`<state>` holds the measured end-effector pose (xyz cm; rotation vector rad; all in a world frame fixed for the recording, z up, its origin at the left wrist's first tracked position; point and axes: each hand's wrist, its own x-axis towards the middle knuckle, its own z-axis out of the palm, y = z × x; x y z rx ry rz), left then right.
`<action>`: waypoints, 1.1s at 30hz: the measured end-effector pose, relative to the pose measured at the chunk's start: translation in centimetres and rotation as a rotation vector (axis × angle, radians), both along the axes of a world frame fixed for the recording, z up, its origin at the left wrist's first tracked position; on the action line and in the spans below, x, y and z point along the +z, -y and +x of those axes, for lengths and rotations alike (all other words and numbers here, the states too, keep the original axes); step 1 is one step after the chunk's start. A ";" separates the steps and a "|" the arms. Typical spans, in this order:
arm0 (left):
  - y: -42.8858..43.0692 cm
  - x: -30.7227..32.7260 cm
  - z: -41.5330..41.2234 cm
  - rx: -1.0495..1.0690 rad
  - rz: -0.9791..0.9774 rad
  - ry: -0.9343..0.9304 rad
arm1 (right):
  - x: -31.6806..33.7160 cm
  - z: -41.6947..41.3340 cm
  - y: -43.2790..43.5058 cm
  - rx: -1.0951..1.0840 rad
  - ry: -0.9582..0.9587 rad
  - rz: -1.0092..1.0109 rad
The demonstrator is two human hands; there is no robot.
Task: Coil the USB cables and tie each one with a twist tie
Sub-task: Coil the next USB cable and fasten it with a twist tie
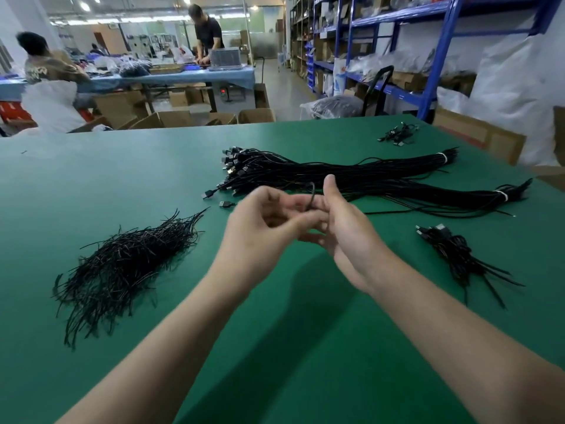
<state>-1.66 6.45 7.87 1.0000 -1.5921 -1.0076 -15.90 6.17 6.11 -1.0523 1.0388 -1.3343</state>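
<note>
My left hand [263, 228] and my right hand [345, 231] meet above the middle of the green table [275, 347]. Between their fingers a short black strand [312, 197] curves upward; it looks like a twist tie, and motion blur hides exactly which fingers pinch it. My right thumb points up. Just behind the hands lie two long bundles of black USB cables [351, 175], each bound near its right end with a white tie. At the left sits a loose heap of black twist ties [122, 264].
A small pile of coiled black cables [458, 252] lies at the right, and another small cluster [397, 134] lies near the far right corner. Cardboard boxes [183, 119] stand beyond the table's far edge. Blue shelving [428, 56] fills the right; two people work at a distant table.
</note>
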 end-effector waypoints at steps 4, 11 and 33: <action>-2.5 -2.3 -0.6 0.074 -0.137 0.179 | 1.5 -0.3 -2.6 -0.027 0.302 0.117; -4.9 -3.5 -0.4 -0.097 -0.088 0.274 | 2.4 -1.7 -5.2 -0.022 0.490 0.254; -2.3 -2.8 0.2 -0.019 -0.428 0.387 | 7.3 -3.2 -8.2 0.465 0.210 0.032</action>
